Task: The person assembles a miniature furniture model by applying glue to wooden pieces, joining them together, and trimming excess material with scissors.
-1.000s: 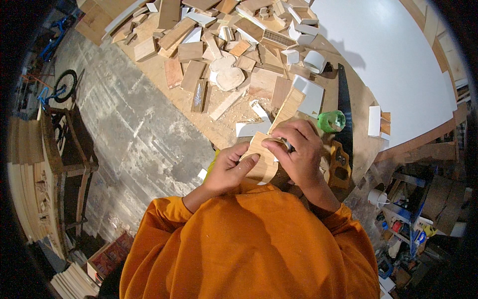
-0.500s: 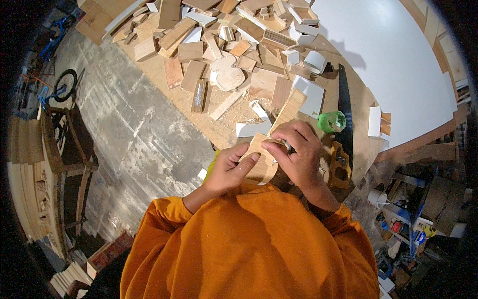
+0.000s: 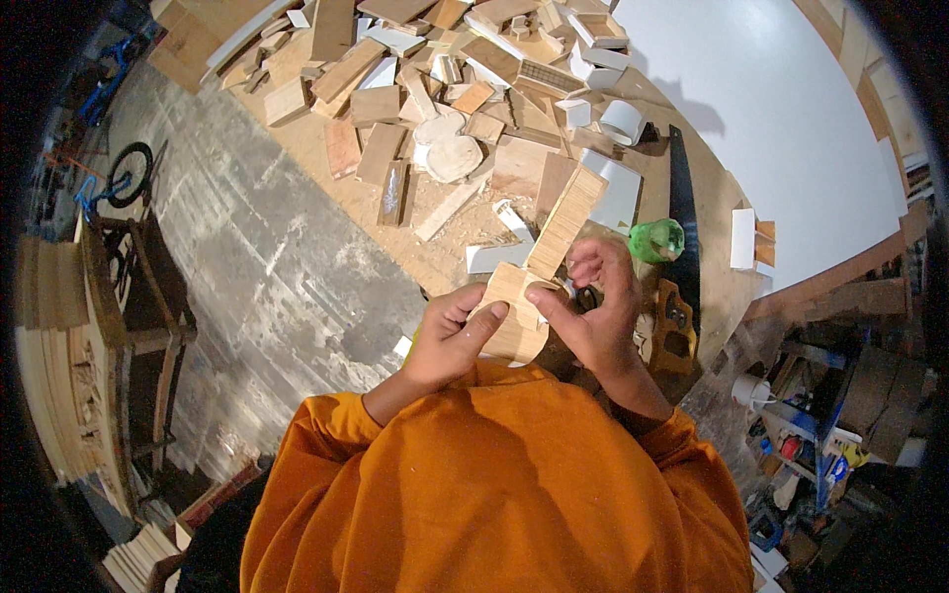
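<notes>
From afar I see the left grip point(image 3: 445, 341) closed on the wood point(image 3: 513, 334) near centre; the right grip point(image 3: 601, 326), fingers parted, thumbs its edge. Bottle point(image 3: 658, 240): two o'clock. Offcuts point(image 3: 377, 106) on the bench point(image 3: 719, 227): eleven.

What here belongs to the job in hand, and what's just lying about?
Apparently the job:
flat light-brown wooden piece in your left hand
narrow light-brown wooden strip beyond it

Apparently lying about:
black-bladed handsaw with yellow handle
green translucent plastic container
brown rectangular wooden blocks
</notes>
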Demonstrator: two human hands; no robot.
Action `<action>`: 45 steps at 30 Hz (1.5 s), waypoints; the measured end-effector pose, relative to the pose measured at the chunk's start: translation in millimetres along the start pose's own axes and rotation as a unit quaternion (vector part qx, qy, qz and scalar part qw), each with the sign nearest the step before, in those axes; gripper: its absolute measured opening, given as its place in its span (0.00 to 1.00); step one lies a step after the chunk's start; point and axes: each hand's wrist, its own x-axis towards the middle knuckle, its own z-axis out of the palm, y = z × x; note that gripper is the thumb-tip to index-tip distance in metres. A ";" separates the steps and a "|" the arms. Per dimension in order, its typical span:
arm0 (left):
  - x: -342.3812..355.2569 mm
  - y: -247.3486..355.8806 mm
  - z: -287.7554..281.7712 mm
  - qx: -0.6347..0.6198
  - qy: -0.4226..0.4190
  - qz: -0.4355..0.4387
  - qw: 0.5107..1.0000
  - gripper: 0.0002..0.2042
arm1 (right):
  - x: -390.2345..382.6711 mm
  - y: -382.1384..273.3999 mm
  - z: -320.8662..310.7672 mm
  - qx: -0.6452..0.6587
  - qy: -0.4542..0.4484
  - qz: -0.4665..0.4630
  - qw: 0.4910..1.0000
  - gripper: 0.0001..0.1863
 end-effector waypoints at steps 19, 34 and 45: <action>2.4 -1.5 -0.5 -0.059 0.020 -0.020 0.998 0.11 | -0.4 6.5 4.0 0.229 -0.059 0.171 0.956 0.33; 1.8 1.2 -1.1 -0.006 0.016 -0.032 0.999 0.10 | -0.8 5.0 8.1 0.305 -0.024 0.175 0.936 0.34; 3.4 4.6 1.3 0.059 0.001 -0.023 0.998 0.09 | -0.9 9.5 3.1 0.360 -0.035 0.252 0.898 0.31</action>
